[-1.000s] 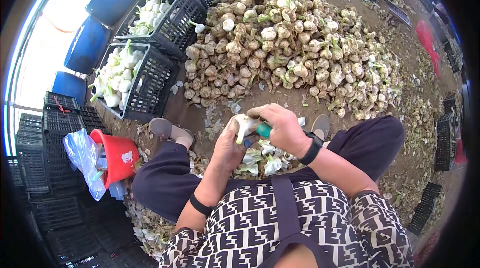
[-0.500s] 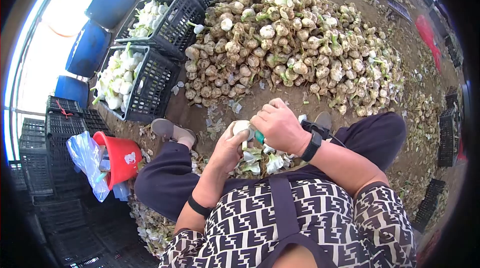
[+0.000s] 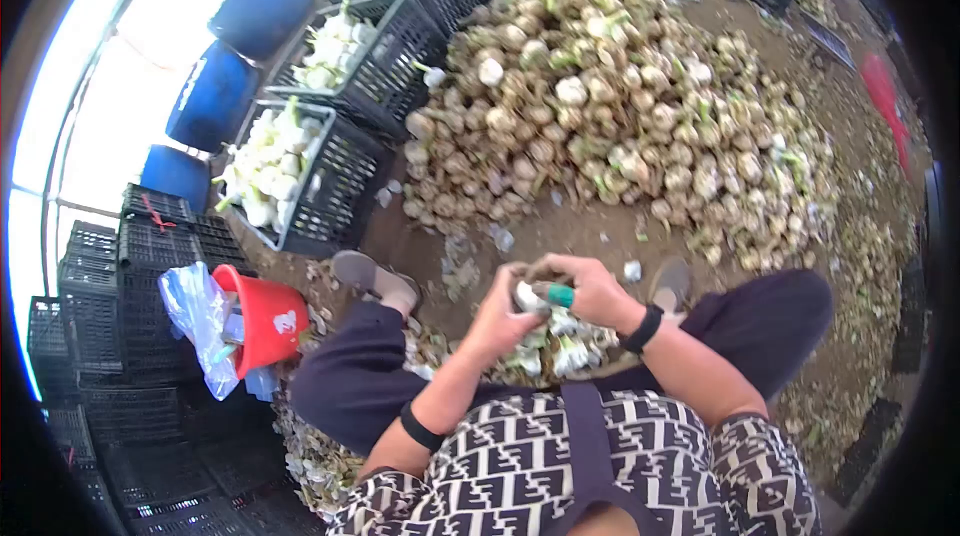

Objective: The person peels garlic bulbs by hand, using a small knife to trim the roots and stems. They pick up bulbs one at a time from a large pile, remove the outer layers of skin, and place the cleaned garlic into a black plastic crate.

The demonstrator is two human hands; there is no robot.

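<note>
Between my two hands, above the lap, is a white garlic bulb [image 3: 530,297]. My left hand [image 3: 500,313] is closed around its left side. On the other side my right hand [image 3: 590,290] grips a small tool with a green handle [image 3: 561,295], its working end hidden at the bulb. Loose peeled skins and stalks [image 3: 572,356] lie on the ground just below the hands. Beyond them spreads a large heap of unpeeled garlic [image 3: 620,126].
Black crates of white garlic [image 3: 345,176] stand at the left of the heap. A red bucket [image 3: 262,321] with plastic bags [image 3: 200,321] is at my left, near stacked black crates [image 3: 150,286]. Blue barrels [image 3: 210,96] line the upper left.
The view has shifted, so the scene sits further right and lower. My right hand has turned, and more of the green handle shows beside the bulb.
</note>
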